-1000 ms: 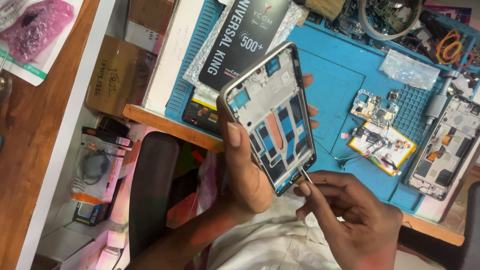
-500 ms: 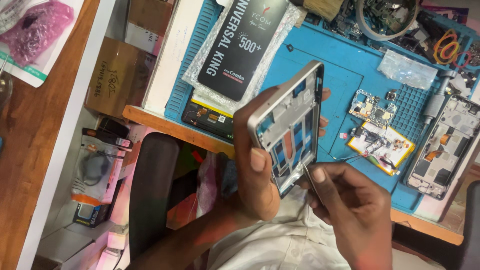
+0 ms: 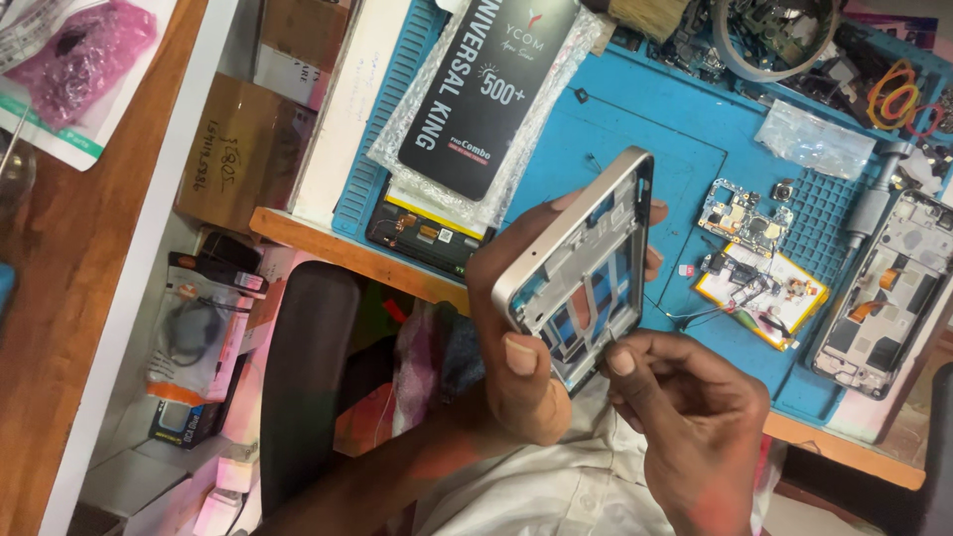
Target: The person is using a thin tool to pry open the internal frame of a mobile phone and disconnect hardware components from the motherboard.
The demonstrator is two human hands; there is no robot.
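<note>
At centre frame the left hand (image 3: 526, 347) is clamped around a silver metal phone frame (image 3: 581, 268), thumb pressed on its lower corner. The frame's long axis runs from lower left to upper right, tilted edge-on, its rim smooth and rounded. Just right, the right hand (image 3: 695, 427) pinches a thin tool (image 3: 608, 342) against the frame's bottom edge, above the blue ribbed work mat (image 3: 645, 129).

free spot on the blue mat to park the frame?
Bare patch on the blue mat, between the black package and the circuit board. Crowded right of that: the yellow battery, the opened phone, parts along the top edge.
</note>
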